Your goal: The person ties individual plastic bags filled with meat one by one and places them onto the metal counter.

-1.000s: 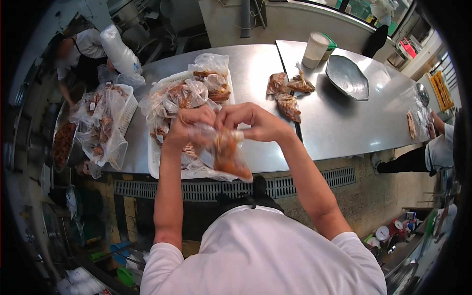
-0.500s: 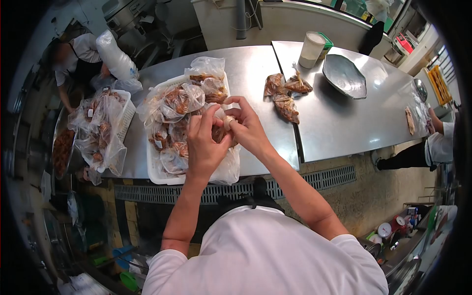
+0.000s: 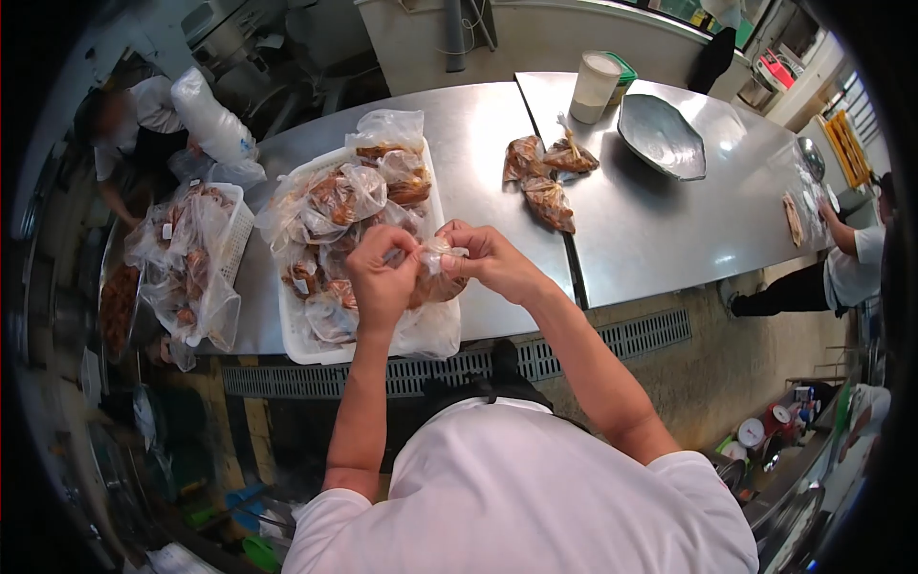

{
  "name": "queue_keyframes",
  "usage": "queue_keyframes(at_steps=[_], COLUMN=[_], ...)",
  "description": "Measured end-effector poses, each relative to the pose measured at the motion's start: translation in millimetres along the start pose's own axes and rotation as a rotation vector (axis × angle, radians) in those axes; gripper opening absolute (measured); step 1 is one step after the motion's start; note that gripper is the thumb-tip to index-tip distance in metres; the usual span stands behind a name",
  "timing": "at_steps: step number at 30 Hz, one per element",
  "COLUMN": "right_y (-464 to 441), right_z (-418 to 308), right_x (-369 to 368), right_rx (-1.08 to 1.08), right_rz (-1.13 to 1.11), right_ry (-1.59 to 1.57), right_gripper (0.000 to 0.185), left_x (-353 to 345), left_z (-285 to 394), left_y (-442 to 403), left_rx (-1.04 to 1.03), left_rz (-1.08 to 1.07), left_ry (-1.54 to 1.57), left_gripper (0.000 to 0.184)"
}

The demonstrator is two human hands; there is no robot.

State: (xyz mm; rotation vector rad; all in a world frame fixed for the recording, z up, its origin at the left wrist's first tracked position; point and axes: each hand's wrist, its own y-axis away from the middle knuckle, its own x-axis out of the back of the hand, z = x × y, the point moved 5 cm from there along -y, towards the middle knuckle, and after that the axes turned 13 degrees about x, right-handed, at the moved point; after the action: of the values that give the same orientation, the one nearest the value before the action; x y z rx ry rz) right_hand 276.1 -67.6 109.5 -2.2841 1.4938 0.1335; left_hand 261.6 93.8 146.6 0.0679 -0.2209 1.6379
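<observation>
We hold one clear plastic bag between our two hands, above the near right part of a white basket. Our left hand pinches the bag's gathered neck from the left with thumb and fingertips; our right hand grips the neck from the other side, thumb below and fingers curled over. The bag's brownish body hangs just under our fingers.

Beneath it, the white basket is heaped with clear bags of brown food. To its left, a second basket carries more such bags, and beside that a pan holds brown pieces. On the steel table, to the right of our basket, three filled bags lie touching. Farther off stand a dark shallow dish and a clear canister with something pale inside, a green tub partly behind it.

Our fingers cover much of the neck, so we cannot tell whether it is knotted, nor whether the bag touches those below. A co-worker at the right is partly lost in the dark border.
</observation>
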Motion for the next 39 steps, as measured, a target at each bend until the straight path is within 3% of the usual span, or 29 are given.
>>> queue_keyframes(at_steps=[2, 3, 5, 9, 10, 12, 14, 16, 18, 20, 21, 25, 27, 29, 31, 34, 35, 39], right_y=[5.4, 9.5, 20.4, 38.8, 42.5, 43.0, 36.1, 22.8, 14.4, 5.5, 6.1, 13.3, 10.9, 5.3, -3.7, -15.6, -19.8, -47.5], right_z=[2.0, 4.7, 3.7, -4.1, -7.8, -7.1, -4.6, -37.5, -61.5, -76.1, -71.2, -41.4, -19.9, -0.3, -3.8, -15.6, -23.1, -54.3], right_x=[4.0, 4.6, 12.8, 2.3, 0.1, 9.6, 45.8, 74.2, 107.7, 118.0, 124.2, 99.3, 73.6, 43.7, 7.9, -11.4, -10.4, -11.8], right_rx=[0.034, 0.033, 0.130, 0.131, 0.144, 0.159, 0.310, 0.474, 0.369, 0.528, 0.456, 0.303, 0.214, 0.189, 0.198, 0.274, 0.300, 0.413], right_rz=[0.042, 0.043, 0.165, 0.339, 0.317, 0.286, 0.312, 0.421, 0.653, 0.690, 0.688, 0.504, 0.419, 0.295, 0.156, 0.093, 0.081, 0.031], right_ry=[0.002, 0.003, 0.364, 0.289, 0.433, 0.576, 0.555, 0.796, 0.945, 0.966, 0.923, 0.923, 0.866, 0.805, 0.760, 0.694, 0.714, 0.735], right_gripper=[0.017, 0.017, 0.020, 0.021, 0.019, 0.018, 0.017, 0.016, 0.023, 0.034, 0.048, 0.057, 0.058, 0.058, 0.056, 0.052, 0.049, 0.051], left_x=[-11.7, -15.2, -19.1, -22.0, -27.7, -55.7, -74.4, -63.7, -39.1, -5.3, 16.2, 103.3, 109.9, 80.0, 50.8, 52.8, 60.8, 95.1], left_z=[18.7, 19.2, 26.9, 9.2, 9.9, 30.0, 49.3, 39.0, 38.6, 34.8, 25.9, -54.8, -72.1, -55.3, -51.6, -89.2, -80.0, 22.3], left_y=[10.4, 13.3, 21.8, 18.6, 22.5, 45.1, 64.1, 53.9, 37.7, 15.9, 4.6, -56.9, -91.5, -118.8, -130.8, -169.3, -167.1, -121.5], left_rx=[-0.242, -0.211, -0.182, -0.040, -0.040, -0.402, -0.443, -0.413, -0.220, -0.204, -0.140, -0.041, -0.139, -0.068, -0.228, -0.038, -0.181, -0.218], left_rz=[0.029, -0.021, -0.050, -0.071, -0.064, -0.050, -0.157, -0.127, -0.041, 0.114, 0.189, 0.411, 0.318, 0.264, 0.527, 0.394, 0.421, 0.351], left_ry=[-0.393, -0.399, -0.363, -0.376, -0.376, -0.283, -0.297, -0.250, -0.239, -0.296, -0.317, -0.449, -0.529, -0.702, -1.182, -1.059, -0.916, -0.568], left_gripper=[0.014, 0.016, 0.016, 0.012, 0.012, 0.009, 0.008, 0.011, 0.017, 0.022, 0.027, 0.033, 0.032, 0.037, 0.042, 0.040, 0.025, 0.010])
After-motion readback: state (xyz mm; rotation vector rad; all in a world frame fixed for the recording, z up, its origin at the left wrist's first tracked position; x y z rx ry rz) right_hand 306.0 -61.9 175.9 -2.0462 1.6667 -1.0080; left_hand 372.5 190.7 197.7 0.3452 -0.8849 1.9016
